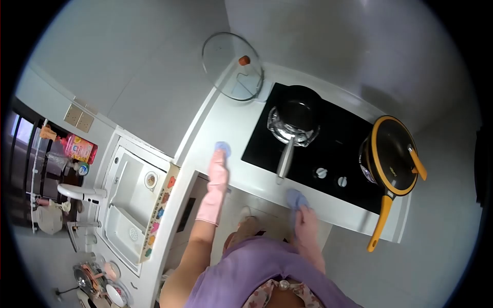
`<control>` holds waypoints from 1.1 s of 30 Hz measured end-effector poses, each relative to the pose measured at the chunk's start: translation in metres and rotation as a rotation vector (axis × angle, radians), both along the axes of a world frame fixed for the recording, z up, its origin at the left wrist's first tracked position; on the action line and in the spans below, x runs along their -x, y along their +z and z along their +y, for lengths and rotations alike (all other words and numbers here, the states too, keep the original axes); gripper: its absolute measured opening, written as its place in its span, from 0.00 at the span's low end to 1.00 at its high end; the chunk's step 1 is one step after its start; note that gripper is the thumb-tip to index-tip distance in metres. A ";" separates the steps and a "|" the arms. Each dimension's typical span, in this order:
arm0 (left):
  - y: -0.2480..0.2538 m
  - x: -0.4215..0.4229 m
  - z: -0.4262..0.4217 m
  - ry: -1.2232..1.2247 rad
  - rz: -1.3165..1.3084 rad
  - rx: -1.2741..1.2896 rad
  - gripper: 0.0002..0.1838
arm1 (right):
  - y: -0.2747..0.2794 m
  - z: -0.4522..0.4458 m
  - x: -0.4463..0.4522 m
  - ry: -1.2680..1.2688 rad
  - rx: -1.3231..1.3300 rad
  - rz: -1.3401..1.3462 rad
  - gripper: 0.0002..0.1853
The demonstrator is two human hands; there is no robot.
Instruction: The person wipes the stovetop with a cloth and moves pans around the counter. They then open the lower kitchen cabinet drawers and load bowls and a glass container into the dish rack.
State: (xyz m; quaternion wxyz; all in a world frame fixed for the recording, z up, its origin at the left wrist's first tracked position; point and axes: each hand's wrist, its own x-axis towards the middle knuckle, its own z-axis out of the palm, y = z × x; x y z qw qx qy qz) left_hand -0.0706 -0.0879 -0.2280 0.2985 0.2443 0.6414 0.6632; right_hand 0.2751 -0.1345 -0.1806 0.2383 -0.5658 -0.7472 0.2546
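Purple top, blue cloths at left hand's and right hand's fingers, grip unclear.

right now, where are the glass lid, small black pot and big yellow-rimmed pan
Glass lid (pixel 244 60): head view, on its knob.
Small black pot (pixel 286 159): head view, on its handle.
Big yellow-rimmed pan (pixel 380 222): head view, on its handle.

A cooktop is set in the counter. On it, a saucepan is placed toward two o'clock, a frying pan at three. A lid is stood at twelve; the sink is set at eight.
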 end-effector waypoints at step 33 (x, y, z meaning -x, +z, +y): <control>0.011 0.022 -0.034 -0.120 -0.435 -0.060 0.25 | -0.031 0.035 0.289 -0.012 0.510 0.501 0.18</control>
